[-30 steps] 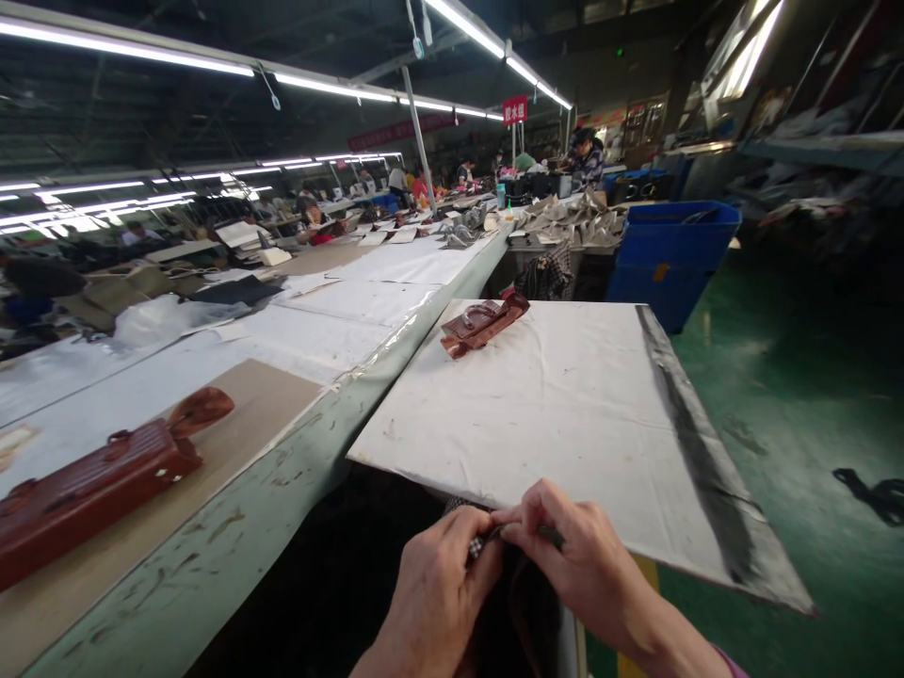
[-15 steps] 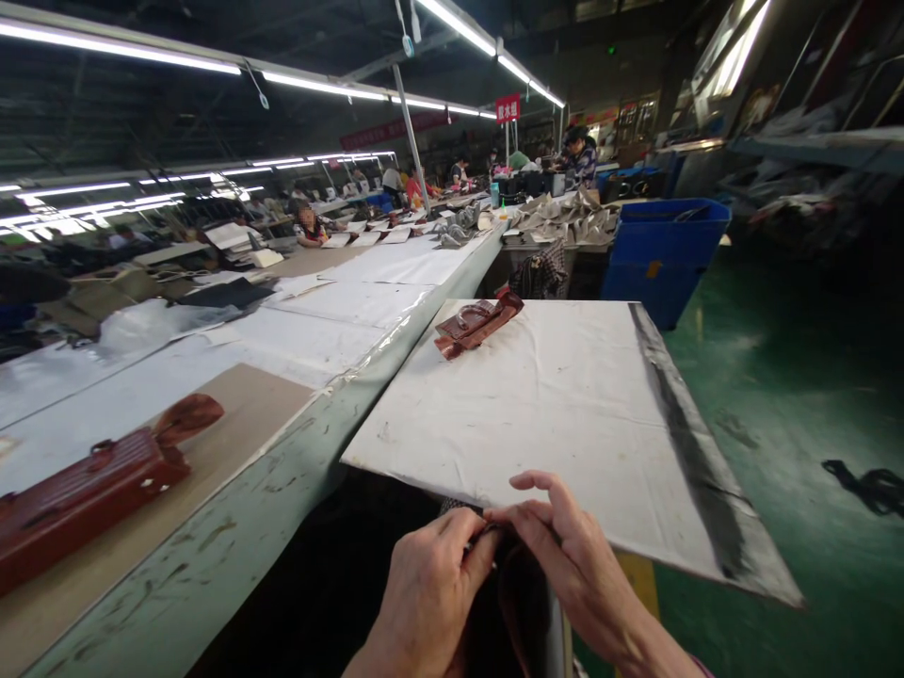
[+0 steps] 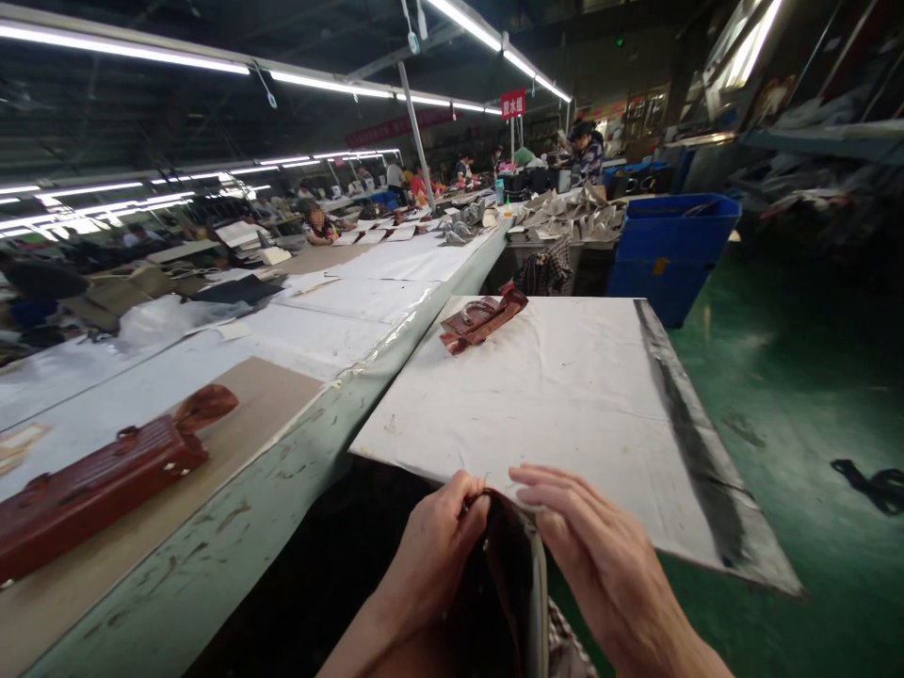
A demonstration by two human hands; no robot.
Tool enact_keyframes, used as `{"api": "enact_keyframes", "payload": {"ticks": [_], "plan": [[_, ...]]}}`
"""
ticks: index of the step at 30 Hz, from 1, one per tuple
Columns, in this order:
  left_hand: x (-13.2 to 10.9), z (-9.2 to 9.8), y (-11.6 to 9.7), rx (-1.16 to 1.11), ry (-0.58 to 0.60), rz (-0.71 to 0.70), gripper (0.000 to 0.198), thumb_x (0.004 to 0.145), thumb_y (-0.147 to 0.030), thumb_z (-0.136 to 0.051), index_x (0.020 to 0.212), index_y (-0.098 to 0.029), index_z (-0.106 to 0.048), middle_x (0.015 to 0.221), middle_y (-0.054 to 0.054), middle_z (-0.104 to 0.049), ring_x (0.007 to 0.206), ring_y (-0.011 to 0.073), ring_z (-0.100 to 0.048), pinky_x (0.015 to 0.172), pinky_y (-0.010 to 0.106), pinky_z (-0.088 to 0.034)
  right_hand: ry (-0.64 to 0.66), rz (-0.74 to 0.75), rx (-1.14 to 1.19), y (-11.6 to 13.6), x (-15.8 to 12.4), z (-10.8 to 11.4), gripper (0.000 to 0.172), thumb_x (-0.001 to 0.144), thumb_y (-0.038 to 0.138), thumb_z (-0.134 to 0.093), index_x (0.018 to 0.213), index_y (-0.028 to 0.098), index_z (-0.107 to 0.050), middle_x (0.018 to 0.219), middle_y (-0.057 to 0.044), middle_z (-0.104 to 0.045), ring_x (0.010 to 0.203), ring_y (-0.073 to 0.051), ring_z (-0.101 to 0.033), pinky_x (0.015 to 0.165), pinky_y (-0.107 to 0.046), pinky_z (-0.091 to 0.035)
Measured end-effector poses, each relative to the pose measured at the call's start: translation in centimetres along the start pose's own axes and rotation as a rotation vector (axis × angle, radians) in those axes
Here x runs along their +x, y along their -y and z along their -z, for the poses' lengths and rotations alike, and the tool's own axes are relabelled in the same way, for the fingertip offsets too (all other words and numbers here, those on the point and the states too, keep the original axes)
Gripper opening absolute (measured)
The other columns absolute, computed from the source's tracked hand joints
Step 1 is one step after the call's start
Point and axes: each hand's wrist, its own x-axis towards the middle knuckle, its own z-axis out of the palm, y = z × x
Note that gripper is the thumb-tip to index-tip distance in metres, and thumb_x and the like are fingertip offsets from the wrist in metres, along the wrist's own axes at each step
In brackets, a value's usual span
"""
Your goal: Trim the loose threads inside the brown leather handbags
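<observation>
A dark brown bag-like piece (image 3: 505, 574) hangs open below my hands, with a pale edge along its right side. My left hand (image 3: 442, 541) is closed, thumb and fingers pinching the upper left corner of its rim. My right hand (image 3: 600, 537) rests against the right side of the rim, fingers stretched out and close together. The lower part of the piece runs out of view. Beyond my fingers, a reddish-brown leather piece with a handle (image 3: 484, 320) lies at the far end of the white-covered board (image 3: 565, 405).
On the long table (image 3: 367, 330) to my left lies a reddish-brown leather case (image 3: 105, 480) on tan board. A blue bin (image 3: 668, 264) stands beyond the board, near heaped grey-beige pieces (image 3: 569, 217). Several people work farther back. A black strap (image 3: 872, 485) lies on the green floor.
My right hand has come away from my left, its fingers now straighter along the rim. The piece's mouth shows wider. The view has shifted slightly.
</observation>
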Motion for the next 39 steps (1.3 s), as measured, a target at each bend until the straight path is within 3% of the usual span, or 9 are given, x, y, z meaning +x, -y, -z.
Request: {"api": "enact_keyframes", "payload": {"ticks": [3,6,11,17,21,24,28,34,39], "plan": [[0.4,0.1,0.5,0.076,-0.089,0.032,0.024,0.097,-0.030,-0.038,0.080,-0.021,-0.052,0.074,-0.002,-0.061,0.068,0.0147,-0.056,0.063,0.023,-0.041,0.141,0.341,-0.011,1.5,-1.7,-1.1,0.020,0.102,0.028,-0.041,0.107,0.025,-0.060,0.099,-0.001,-0.075,0.096,-0.016,-0.068,0.107,-0.035,-0.041],[0.1,0.5,0.3,0.116,-0.134,0.055,0.027,0.098,-0.033,-0.035,0.075,-0.022,-0.045,0.065,-0.003,-0.053,0.062,0.0145,-0.050,0.059,0.024,-0.036,0.247,0.367,-0.159,1.4,-3.4,-2.0,0.031,0.103,0.021,-0.039,0.080,0.022,-0.061,0.073,0.003,-0.072,0.068,-0.011,-0.067,0.116,-0.039,-0.028],[-2.2,0.9,-1.0,0.314,-0.191,0.085,0.024,0.095,-0.028,-0.038,0.072,-0.023,-0.040,0.063,-0.005,-0.050,0.057,0.0149,-0.048,0.057,0.026,-0.030,0.121,0.364,-0.234,-1.0,-3.4,-0.3,0.043,0.102,0.028,-0.045,0.060,0.018,-0.047,0.051,0.005,-0.054,0.053,-0.009,-0.057,0.112,-0.046,-0.028],[-3.7,1.0,0.0,0.420,-0.128,0.121,0.020,0.086,-0.021,-0.047,0.070,-0.024,-0.035,0.066,-0.005,-0.053,0.057,0.0143,-0.050,0.056,0.025,-0.034,0.173,0.238,-0.203,-2.6,-3.4,-0.5,0.037,0.088,0.030,-0.068,0.066,0.019,-0.040,0.060,0.006,-0.052,0.060,-0.010,-0.055,0.102,-0.044,-0.038],[-3.9,2.0,1.1,0.262,-0.081,0.119,0.013,0.081,-0.013,-0.050,0.083,-0.024,-0.044,0.078,-0.004,-0.058,0.072,0.0154,-0.057,0.068,0.025,-0.043,0.098,0.137,-0.076,-1.8,-4.5,-2.5,0.023,0.088,0.016,-0.056,0.077,0.022,-0.037,0.067,0.006,-0.052,0.062,-0.011,-0.056,0.097,-0.038,-0.047],[-4.1,2.5,2.0,0.074,-0.017,0.040,0.033,0.079,-0.004,-0.048,0.103,-0.025,-0.047,0.099,-0.001,-0.060,0.092,0.0149,-0.060,0.085,0.026,-0.047,0.051,0.000,-0.018,-1.4,-5.4,-3.3,0.016,0.087,0.012,-0.052,0.094,0.024,-0.045,0.090,-0.002,-0.060,0.084,-0.015,-0.063,0.090,-0.030,-0.053],[-4.0,3.0,2.6,-0.038,0.051,-0.143,0.058,0.078,0.006,-0.044,0.124,-0.030,-0.042,0.129,0.000,-0.051,0.119,0.0126,-0.052,0.107,0.027,-0.039,-0.013,-0.173,-0.046,-1.7,-6.6,-3.8,0.023,0.085,0.016,-0.059,0.104,0.025,-0.052,0.123,-0.008,-0.055,0.114,-0.021,-0.059,0.090,-0.028,-0.054],[-2.6,4.1,1.3,0.108,0.170,-0.288,0.033,0.079,0.003,-0.064,0.096,-0.025,-0.059,0.118,-0.002,-0.059,0.110,0.0133,-0.057,0.097,0.021,-0.043,0.127,-0.590,0.262,-1.7,-8.0,-4.0,0.022,0.090,0.034,-0.060,0.111,0.026,-0.057,0.103,-0.001,-0.072,0.093,-0.018,-0.070,0.081,-0.023,-0.057],[-0.8,3.7,0.3,0.315,0.228,-0.420,0.018,0.079,-0.010,-0.073,0.086,-0.022,-0.063,0.110,-0.001,-0.062,0.106,0.0178,-0.057,0.093,0.029,-0.043,0.123,-0.700,0.409,-1.0,-7.3,-3.0,0.030,0.082,0.038,-0.071,0.108,0.026,-0.066,0.096,0.002,-0.075,0.090,-0.019,-0.070,0.079,-0.022,-0.054]]}}
